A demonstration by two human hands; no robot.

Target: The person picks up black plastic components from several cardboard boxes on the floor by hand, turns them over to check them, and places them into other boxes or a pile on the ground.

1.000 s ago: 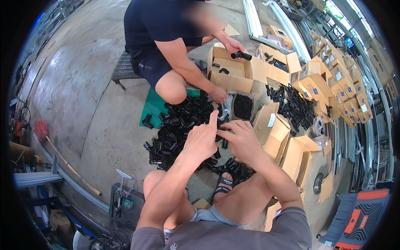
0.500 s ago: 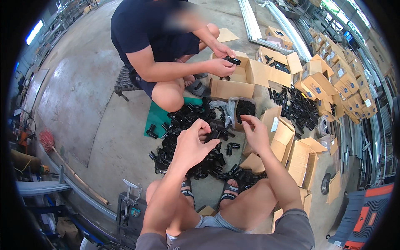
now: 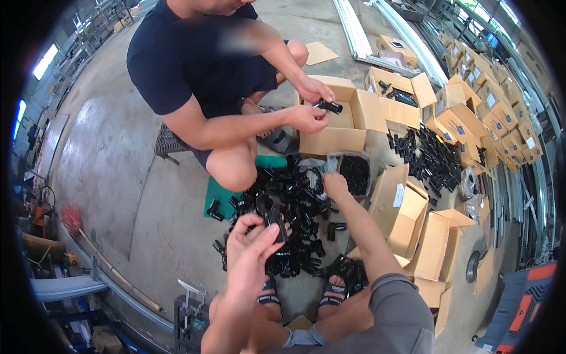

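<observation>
My left hand [image 3: 250, 248] grips a black pipe fitting [image 3: 272, 219], raised over a heap of similar black fittings [image 3: 300, 239] on the floor. My right hand [image 3: 336, 186] is at a clear plastic bag [image 3: 311, 179], beside a small box of tiny black parts [image 3: 355, 174]. Its fingers look curled, and what they hold is hidden. Across from me, a seated person in a dark shirt holds another black fitting [image 3: 331, 107] in both hands, over an open cardboard box [image 3: 333, 141].
A green mat [image 3: 217, 194] lies partly under the heap. To the right are open cartons [image 3: 433, 245] and a second pile of black pieces [image 3: 427, 156]. Stacked boxes [image 3: 498, 103] rise farther right. A long-handled red mop [image 3: 72, 219] lies at the left.
My left hand now holds a black fitting; half a second ago its thumb and fingers were apart. My right hand has moved left and down to the plastic bag. The other person leans farther left.
</observation>
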